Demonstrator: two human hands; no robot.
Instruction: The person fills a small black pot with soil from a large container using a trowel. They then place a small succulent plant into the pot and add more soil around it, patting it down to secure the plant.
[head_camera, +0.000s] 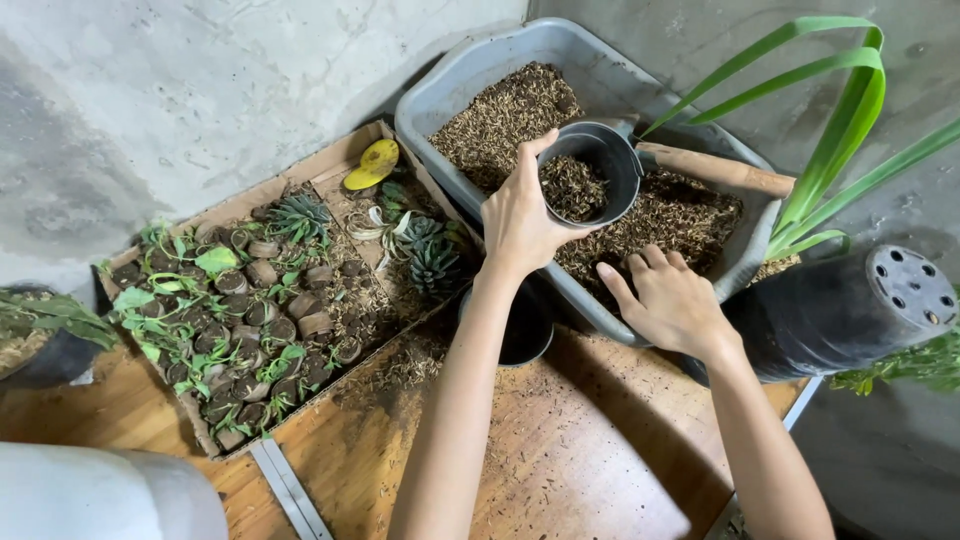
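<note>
- Grey plastic tub (470, 75) of brown potting mix is my landmark.
- Above it, my left hand (520, 215) grips a small black pot (600, 165), part-filled.
- My right hand (672, 300) rests spread on its near rim.

The scene is lit evenly by soft, diffuse daylight, and no hard glare is seen. Only faint, blurred shadows are cast, the darkest lying beneath the grey tub (470, 85) and under the left forearm on the wooden floor (560, 450) at lower centre. The concrete wall (200, 90) at upper left is rendered pale and slightly washed out. Focus is held sharply across the middle of the frame. A pale object (100, 495) at lower left is shown soft and out of focus. Mild wide-angle stretching is noticed toward the edges.
</note>
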